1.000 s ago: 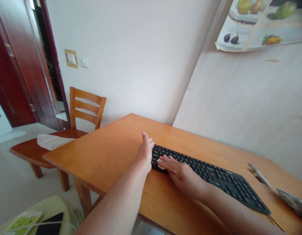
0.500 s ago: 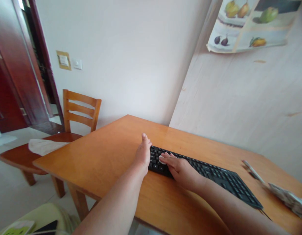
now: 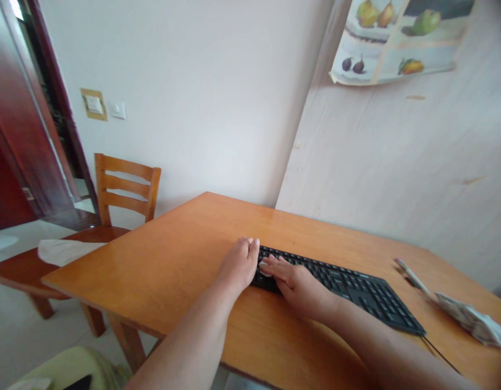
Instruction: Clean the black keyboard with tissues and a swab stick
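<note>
A black keyboard (image 3: 366,292) lies at a slant across the wooden table. At its left end, my left hand (image 3: 239,264) is closed round the edge, thumb on top. My right hand (image 3: 294,280) is over the keys near that same end, palm down. Under its fingertips a small white wad (image 3: 264,268), like a tissue or wipe, is pinched against the keys. Most of the wad is hidden by the fingers.
The wooden table (image 3: 181,244) has its back edge at the wall. Right of the keyboard lie a thin stick-like item (image 3: 410,273) and a crumpled bag (image 3: 473,319). A wooden chair (image 3: 126,187) with a white cloth (image 3: 67,251) stands left. A keyboard cable (image 3: 441,355) trails toward the front.
My left thumb has come down from sticking up onto the keyboard's end, closing the hand there. My right hand with the white wad has shifted slightly left along the keys. The view has turned slightly.
</note>
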Motion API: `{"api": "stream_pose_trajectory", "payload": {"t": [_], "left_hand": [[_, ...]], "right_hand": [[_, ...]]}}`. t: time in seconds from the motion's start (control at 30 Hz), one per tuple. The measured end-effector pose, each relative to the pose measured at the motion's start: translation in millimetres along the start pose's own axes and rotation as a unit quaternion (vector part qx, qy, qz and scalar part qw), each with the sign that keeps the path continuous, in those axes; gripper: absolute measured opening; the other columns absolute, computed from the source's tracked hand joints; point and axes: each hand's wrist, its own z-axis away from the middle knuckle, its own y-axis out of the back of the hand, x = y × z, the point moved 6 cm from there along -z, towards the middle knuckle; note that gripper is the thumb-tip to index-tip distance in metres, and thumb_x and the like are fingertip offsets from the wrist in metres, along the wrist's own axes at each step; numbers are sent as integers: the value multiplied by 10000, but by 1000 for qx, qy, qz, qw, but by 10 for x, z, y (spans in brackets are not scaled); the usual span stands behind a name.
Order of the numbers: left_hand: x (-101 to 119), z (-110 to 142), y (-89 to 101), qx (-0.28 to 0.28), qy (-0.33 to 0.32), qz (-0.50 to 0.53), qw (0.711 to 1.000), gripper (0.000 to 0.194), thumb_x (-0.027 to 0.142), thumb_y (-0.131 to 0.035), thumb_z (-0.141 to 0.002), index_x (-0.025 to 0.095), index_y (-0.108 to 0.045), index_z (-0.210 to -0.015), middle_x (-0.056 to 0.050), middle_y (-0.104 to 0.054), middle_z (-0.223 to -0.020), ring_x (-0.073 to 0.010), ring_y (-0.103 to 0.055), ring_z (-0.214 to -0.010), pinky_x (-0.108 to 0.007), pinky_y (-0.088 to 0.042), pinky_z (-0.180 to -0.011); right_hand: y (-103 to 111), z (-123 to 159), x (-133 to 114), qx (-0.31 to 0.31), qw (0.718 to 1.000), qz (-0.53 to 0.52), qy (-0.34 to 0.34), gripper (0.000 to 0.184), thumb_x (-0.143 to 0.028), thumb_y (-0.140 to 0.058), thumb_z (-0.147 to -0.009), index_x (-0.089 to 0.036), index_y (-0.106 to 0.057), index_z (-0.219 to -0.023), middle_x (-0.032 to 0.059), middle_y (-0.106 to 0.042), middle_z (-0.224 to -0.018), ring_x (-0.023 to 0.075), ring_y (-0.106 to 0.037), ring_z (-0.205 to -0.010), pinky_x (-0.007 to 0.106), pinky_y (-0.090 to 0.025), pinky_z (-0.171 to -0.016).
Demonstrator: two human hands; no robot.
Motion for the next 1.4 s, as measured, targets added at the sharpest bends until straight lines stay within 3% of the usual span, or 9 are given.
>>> {"api": "stream_pose_trajectory", "payload": {"t": [0.1,0.17,0.43,0.67,0.73,1.0,1.07,1.27,1.4], "left_hand": [[-28,11,-75,-18,-18,-76,997,384,406,-422,-949,192,-677,-1140,-150,-563,-1437,-257,-400,-1429,-378,-245,-1191],[-63,13,-109,-29,-18,-119,992,405,374,-428,-941,160,-655,-1199,-168,-470,-1517,-264,-349,-1461,-386,-230,-1200],[-76,35,-112,-52,-15,-187,981,482,454,-467,-925,158,-608,-1279,-178,-373,-1577,-277,-336,-1467,-399,-256,-1187],[-93,51,-111,-40,-1,-158,987,560,547,-537,-875,184,-599,-1296,-168,-365,-1582,-286,-331,-1469,-404,-246,-1189],[-103,50,-115,-37,-3,-154,987,585,567,-569,-848,183,-604,-1288,-175,-366,-1580,-296,-341,-1463,-403,-247,-1186],[-98,48,-123,-51,-17,-222,974,625,623,-507,-870,196,-578,-1321,-167,-372,-1580,-304,-368,-1448,-415,-295,-1161],[-87,48,-124,-54,-20,-232,971,635,619,-492,-878,179,-574,-1329,-183,-371,-1577,-313,-374,-1443,-422,-305,-1156],[-77,54,-121,-57,-16,-256,965,646,610,-464,-895,176,-546,-1366,-181,-353,-1588,-304,-383,-1440,-408,-301,-1158],[-68,64,-117,-63,-15,-258,964,780,711,-455,-854,158,-519,-1400,-190,-333,-1594,-314,-354,-1454,-417,-293,-1164]], "right_hand": [[10,198,-151,-27,1000,-2,16,573,-35,-370,-918,-251,-571,-1409,56,-531,-1464,203,-436,-1392,477,-295,-1199],[37,223,-113,-21,1000,15,14,566,-40,-372,-920,-243,-573,-1408,62,-526,-1467,206,-432,-1395,478,-288,-1202],[123,-51,458,40,994,73,-69,517,-39,-392,-904,-165,-632,-1345,133,-569,-1412,249,-474,-1363,484,-348,-1169],[126,346,23,12,1000,25,-12,566,-33,-401,-904,-244,-588,-1395,74,-565,-1429,226,-482,-1360,495,-329,-1181],[143,424,11,3,1000,25,0,582,-31,-400,-906,-258,-563,-1417,63,-549,-1446,222,-468,-1371,500,-315,-1188],[258,229,620,65,992,71,-85,528,-44,-441,-889,-244,-639,-1337,83,-595,-1389,243,-504,-1340,501,-354,-1164],[252,248,570,61,992,72,-86,531,-37,-432,-885,-225,-640,-1335,95,-593,-1389,248,-504,-1340,505,-355,-1162],[240,587,74,39,998,29,-38,584,-28,-418,-895,-268,-576,-1403,57,-565,-1429,231,-490,-1352,510,-331,-1177],[269,627,154,38,998,34,-35,586,-28,-413,-900,-267,-563,-1414,61,-546,-1446,227,-471,-1366,513,-321,-1180]]}}
